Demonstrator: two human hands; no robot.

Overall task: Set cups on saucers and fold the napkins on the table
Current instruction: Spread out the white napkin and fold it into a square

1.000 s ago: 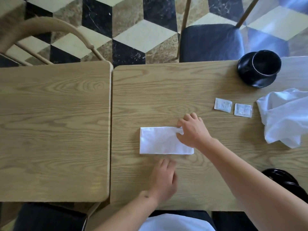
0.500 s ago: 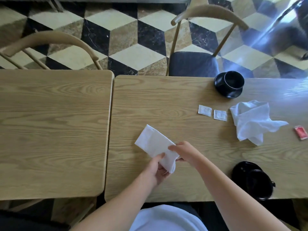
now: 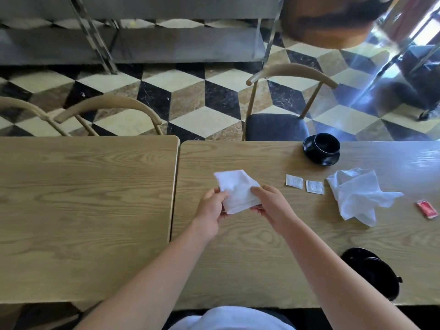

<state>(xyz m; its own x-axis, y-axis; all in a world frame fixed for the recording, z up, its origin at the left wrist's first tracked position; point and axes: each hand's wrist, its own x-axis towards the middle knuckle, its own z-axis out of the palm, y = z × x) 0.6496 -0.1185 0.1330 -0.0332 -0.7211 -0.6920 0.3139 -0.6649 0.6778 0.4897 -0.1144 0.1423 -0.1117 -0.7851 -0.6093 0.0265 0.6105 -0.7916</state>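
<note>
Pale oak-grain wood makes up two counters set side by side with a narrow seam between them: the left counter (image 3: 83, 198) and the right counter (image 3: 273, 253). Beyond their far edges the floor (image 3: 190, 96) is tiled in black, cream and brown cubes. Two curved wooden chair backs stand behind the left counter, and a chair with a dark seat (image 3: 276, 127) stands behind the right one. A metal shelf frame (image 3: 142, 44) runs along the back of the room.

The folded napkin (image 3: 235, 191) is white and held between both hands, above the right counter near its left edge, by the seam. The left hand (image 3: 210, 208) pinches its near left side with thumb on top and fingers curled beneath. The right hand (image 3: 271, 206) grips its right side, fingers curled over the cloth and thumb under it. The far end of the napkin reaches past the fingertips toward the far edge.

A crumpled napkin (image 3: 357, 196) lies on the right counter, well to the right of the hands. Between it and the right hand lie two small white packets (image 3: 304, 184), and a red packet (image 3: 427, 209) lies near the right edge. A black cup on its saucer (image 3: 321, 148) stands at the far edge. A second black cup and saucer (image 3: 373, 272) sit near the near edge, just right of the right forearm.
</note>
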